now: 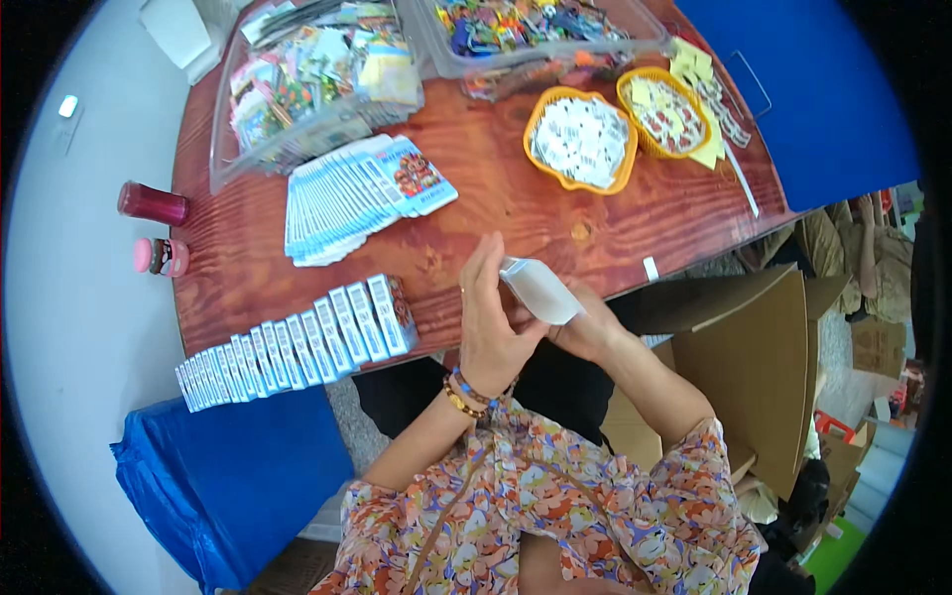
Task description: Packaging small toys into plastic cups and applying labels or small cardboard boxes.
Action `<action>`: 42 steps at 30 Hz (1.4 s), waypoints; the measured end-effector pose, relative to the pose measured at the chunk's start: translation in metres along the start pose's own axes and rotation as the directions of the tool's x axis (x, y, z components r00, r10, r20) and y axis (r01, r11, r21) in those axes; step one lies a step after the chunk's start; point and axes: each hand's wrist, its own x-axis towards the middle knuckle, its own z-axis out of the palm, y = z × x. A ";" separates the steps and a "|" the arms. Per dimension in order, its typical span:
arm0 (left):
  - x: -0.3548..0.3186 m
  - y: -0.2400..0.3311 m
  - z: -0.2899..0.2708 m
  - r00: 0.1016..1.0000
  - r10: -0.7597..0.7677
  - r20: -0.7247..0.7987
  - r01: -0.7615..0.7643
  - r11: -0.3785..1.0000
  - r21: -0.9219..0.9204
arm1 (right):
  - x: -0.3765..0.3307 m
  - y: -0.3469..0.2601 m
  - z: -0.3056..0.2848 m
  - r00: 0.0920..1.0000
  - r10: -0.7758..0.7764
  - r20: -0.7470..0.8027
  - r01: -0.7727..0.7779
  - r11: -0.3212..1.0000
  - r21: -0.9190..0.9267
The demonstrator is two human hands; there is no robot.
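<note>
A small white carton [543,290] is held up in front of me, over the table's near edge. My left hand [488,327] has it along its left side, with the fingers stretched upward and the thumb bent in at its lower end. From the right, my right hand [592,325] grips the lower right part; most of those fingers are hidden behind the carton. Left of my hands, a row of small blue-and-white boxes [327,332] stands on edge along the table's front. Beyond them lies a fanned stack of flat blue-and-white cartons [342,198].
Clear bins of packets [322,89] and colourful small toys [531,28] stand at the back. Two yellow baskets [536,164] hold small white pieces. A dark red jar [154,203] is at the left; an opened cardboard box [749,347] stands right of the table.
</note>
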 end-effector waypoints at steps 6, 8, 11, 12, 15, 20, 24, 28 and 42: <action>0.001 -0.004 -0.019 0.990 -0.130 -0.058 0.135 0.985 0.106 | 0.017 -0.083 0.031 0.975 -0.223 0.021 0.158 0.620 -0.768; -0.001 -0.006 -0.020 0.990 -0.119 -0.081 0.131 0.980 0.153 | 0.029 -0.125 0.067 0.916 -0.368 0.159 0.301 0.368 -0.880; -0.001 -0.010 -0.019 0.984 -0.176 -0.027 0.178 0.980 0.093 | 0.104 -0.158 0.105 0.522 -0.510 0.684 0.543 -0.420 -0.727; -0.001 -0.013 -0.020 0.984 -0.177 -0.033 0.179 0.980 0.086 | 0.127 -0.165 0.130 0.546 -0.452 0.706 0.433 -0.569 -0.699; -0.002 -0.022 -0.018 0.987 -0.149 -0.058 0.150 0.989 0.002 | 0.213 -0.193 0.162 0.489 -0.279 0.826 0.215 -0.879 -0.424; -0.007 -0.028 -0.025 0.987 -0.160 0.023 0.161 0.986 -0.034 | 0.261 -0.207 0.186 0.726 -0.172 0.666 0.129 -0.917 -0.378; -0.005 -0.031 -0.030 0.989 -0.144 0.028 0.145 0.988 -0.055 | 0.268 -0.213 0.193 0.770 -0.061 0.635 0.231 -0.901 -0.368; -0.004 -0.034 -0.031 0.989 -0.146 0.012 0.147 0.986 -0.081 | 0.272 -0.219 0.186 0.787 -0.055 0.614 0.317 -0.818 -0.480; -0.004 -0.036 -0.031 0.987 -0.158 -0.036 0.155 0.984 -0.084 | 0.274 -0.215 0.196 0.818 0.038 0.574 0.324 -0.855 -0.405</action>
